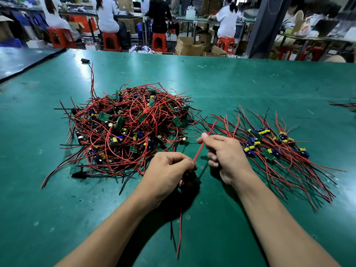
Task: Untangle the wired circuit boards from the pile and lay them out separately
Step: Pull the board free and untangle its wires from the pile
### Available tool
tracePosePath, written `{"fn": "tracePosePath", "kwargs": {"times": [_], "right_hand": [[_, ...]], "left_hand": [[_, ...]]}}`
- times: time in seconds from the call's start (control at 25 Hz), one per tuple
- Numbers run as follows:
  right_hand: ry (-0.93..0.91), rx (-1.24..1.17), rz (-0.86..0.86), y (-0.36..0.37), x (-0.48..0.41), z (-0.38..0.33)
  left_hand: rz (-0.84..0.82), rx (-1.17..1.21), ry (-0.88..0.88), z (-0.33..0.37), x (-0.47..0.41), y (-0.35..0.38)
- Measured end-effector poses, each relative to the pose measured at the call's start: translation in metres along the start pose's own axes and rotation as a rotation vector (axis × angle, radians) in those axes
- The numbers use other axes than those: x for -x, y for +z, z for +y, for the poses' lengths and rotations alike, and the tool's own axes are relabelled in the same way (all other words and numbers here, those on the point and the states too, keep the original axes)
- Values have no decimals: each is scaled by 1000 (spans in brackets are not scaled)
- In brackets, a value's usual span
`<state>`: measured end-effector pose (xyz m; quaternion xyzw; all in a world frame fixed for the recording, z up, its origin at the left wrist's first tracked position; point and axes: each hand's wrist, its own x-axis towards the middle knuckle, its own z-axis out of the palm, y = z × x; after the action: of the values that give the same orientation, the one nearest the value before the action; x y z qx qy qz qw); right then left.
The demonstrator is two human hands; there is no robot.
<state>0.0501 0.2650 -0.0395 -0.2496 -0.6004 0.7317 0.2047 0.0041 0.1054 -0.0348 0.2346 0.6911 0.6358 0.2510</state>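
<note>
A tangled pile (131,124) of small green circuit boards with red and black wires lies on the green table, left of centre. To the right, several separated boards (269,143) lie side by side with their wires fanned out. My left hand (169,170) grips one board, mostly hidden in the fingers, and its wires (180,234) hang down below the hand. My right hand (223,151) pinches that board's red wire (200,149), which runs straight between the two hands and on past the thumb.
The green table mat (250,83) stretches far back. A small black part (84,60) with a red lead lies at the far left, and a yellow rubber band (145,79) lies behind the pile. More wires (344,105) poke in at the right edge. People sit on red stools beyond the table.
</note>
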Motion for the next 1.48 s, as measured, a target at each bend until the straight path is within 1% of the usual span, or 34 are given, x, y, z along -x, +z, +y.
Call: {"fn": "tracePosePath", "kwargs": {"times": [0.08, 0.16, 0.28, 0.36, 0.44, 0.6, 0.76, 0.8, 0.84, 0.96, 1.0, 1.08, 1.16, 1.2, 1.24, 1.32, 1.48], "right_hand": [[4, -68, 64, -4, -4, -1], [52, -191, 83, -4, -5, -5], [188, -497, 24, -4, -4, -13], [243, -639, 10, -4, -3, -18], [263, -686, 32, -5, -2, -20], [219, -621, 53, -7, -2, -21], [307, -733, 39, -9, -4, -20], [297, -716, 29, -9, -4, -19], [260, -644, 26, -7, -3, -17], [125, -246, 0, 2, 1, -6], [106, -148, -48, 6, 4, -3], [98, 2, -217, 12, 10, 5], [95, 80, -360, 16, 17, 13], [86, 87, -384, 17, 18, 15], [77, 89, -379, 16, 18, 15], [52, 76, -316, 16, 15, 12], [-30, -41, -41, 8, 0, 2]], "left_hand": [[-25, -9, -3, 3, 1, 0], [-43, -8, -5, 6, 1, -1], [-67, -11, 7, 8, 0, -3], [-79, -71, 26, 7, 0, -5], [-84, -132, 36, 4, 0, -5], [-75, -150, 16, 1, -1, -6], [-87, -162, 20, 2, 0, -5], [-84, -158, 18, 2, 1, -5], [-71, -144, 13, 1, 2, -4], [4, -84, -10, -1, 1, -3], [27, -51, -20, -1, 1, -2], [62, 63, -38, -2, 2, 0], [73, 161, -39, 0, 3, 1], [65, 180, -30, 1, 4, 1], [56, 196, -26, 1, 4, 0], [40, 227, -48, 2, 2, -2], [-14, 189, -80, 2, -1, -5]]}}
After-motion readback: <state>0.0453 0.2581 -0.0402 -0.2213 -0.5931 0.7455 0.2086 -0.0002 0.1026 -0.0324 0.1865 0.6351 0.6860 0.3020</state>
